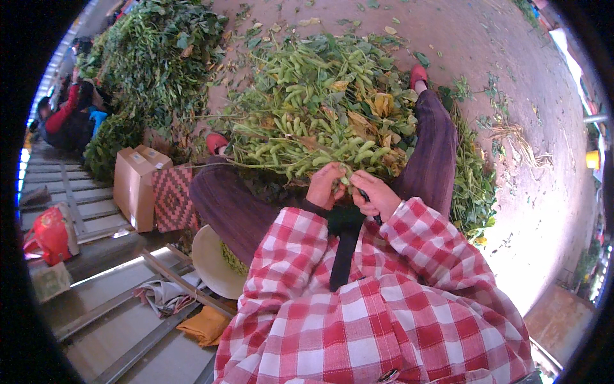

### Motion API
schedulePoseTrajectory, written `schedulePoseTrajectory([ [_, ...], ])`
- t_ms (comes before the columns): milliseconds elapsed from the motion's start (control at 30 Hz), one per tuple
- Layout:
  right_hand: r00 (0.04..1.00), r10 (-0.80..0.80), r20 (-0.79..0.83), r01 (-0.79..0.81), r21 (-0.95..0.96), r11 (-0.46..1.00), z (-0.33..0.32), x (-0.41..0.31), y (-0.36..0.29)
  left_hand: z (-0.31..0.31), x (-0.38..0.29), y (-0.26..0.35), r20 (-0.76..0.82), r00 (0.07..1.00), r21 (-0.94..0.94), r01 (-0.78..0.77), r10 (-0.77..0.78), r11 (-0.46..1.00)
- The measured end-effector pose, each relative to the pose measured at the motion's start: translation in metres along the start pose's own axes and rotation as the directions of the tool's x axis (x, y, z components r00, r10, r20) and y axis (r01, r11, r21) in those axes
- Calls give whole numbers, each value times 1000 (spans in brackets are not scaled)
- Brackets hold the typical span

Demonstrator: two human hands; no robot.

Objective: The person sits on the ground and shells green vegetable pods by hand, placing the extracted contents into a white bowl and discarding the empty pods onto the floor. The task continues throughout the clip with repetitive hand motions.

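Observation:
My left hand (pixel 327 186) and my right hand (pixel 375 193) meet in front of my body. A green soybean pod (pixel 344 178) is pinched by the left fingers, and the right fingertips touch its side. A small dark object, too hidden to name, shows within the right hand. Just beyond my hands, between my legs, lies a heap of soybean plants (pixel 307 105) with many green pods and some yellowed leaves. By my left thigh sits a pale round bowl (pixel 211 269), partly covered by my leg, with small green beans in it.
A larger pile of leafy plants (pixel 163 53) rises at the upper left, where another person sits. Cardboard boxes (pixel 132 187), a patterned red piece (pixel 173 199), a red bag (pixel 53 235) and an orange cloth (pixel 206 325) are at left. More stalks (pixel 472 177) lie beyond my right leg.

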State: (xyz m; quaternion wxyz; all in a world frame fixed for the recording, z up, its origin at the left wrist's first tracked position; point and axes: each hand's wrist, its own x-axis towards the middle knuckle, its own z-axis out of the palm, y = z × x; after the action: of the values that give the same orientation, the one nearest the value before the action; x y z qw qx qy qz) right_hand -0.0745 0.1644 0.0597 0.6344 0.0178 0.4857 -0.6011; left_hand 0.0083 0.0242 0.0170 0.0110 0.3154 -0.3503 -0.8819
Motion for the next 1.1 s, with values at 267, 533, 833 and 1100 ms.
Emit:
schedulePoseTrajectory([
  [267, 786, -608, -110, 347, -736, 582, 1, 27, 31, 5, 6, -12, -137, 988, -39, -77, 71, 996],
  [533, 774, -622, -120, 261, -835, 485, 16, 20, 16, 9, 7, -9, -274, 961, 26, -17, 24, 1000],
  [833, 835, -529, -151, 311, -664, 680, 9, 18, -10, 5, 9, -9, -186, 982, -38, -35, 28, 999],
  [1100, 755, -631, -176, 233, -828, 510, -18, 51, -28, -7, 12, -10, -47, 998, -57, 33, -35, 998],
])
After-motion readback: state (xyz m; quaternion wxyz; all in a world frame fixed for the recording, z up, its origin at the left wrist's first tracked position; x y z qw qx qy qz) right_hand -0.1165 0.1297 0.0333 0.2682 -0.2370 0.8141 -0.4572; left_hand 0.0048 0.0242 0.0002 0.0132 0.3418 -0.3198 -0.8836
